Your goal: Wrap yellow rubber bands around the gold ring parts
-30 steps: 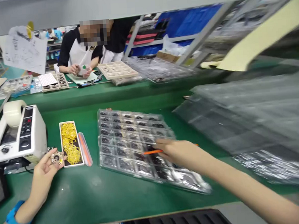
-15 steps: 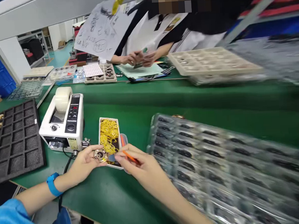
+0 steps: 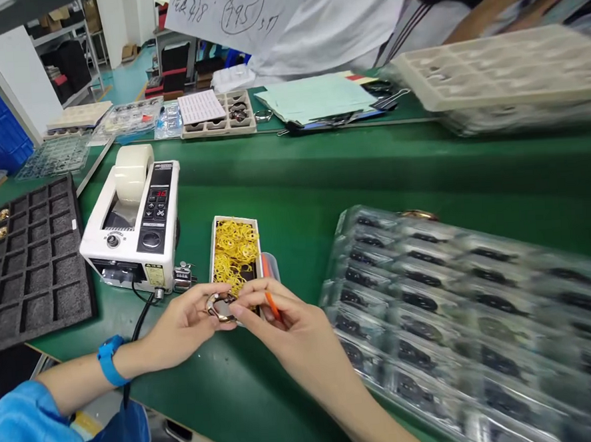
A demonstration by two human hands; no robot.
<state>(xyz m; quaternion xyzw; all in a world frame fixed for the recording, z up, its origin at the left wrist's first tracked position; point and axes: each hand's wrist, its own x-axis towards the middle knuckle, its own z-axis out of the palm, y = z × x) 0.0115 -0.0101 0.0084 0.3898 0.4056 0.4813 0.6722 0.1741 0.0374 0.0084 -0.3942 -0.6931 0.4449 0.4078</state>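
Here, a round metal part (image 3: pixel 221 308) is pinched in the fingers of the left hand (image 3: pixel 184 328) and touched by the fingertips of the right hand (image 3: pixel 288 327), which is closed on an orange tool (image 3: pixel 271 306). Just beyond both hands a box of yellow rings (image 3: pixel 234 251) is seen, a tape dispenser (image 3: pixel 135 217) beyond the left, a clear blister tray (image 3: pixel 456 318) beside the right.

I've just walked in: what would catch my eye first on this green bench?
Both hands meet low in the middle: the left hand pinches a round metal part, while the right hand touches it, holding an orange stick. Just behind sits a box of yellow rings, beside a white tape dispenser.
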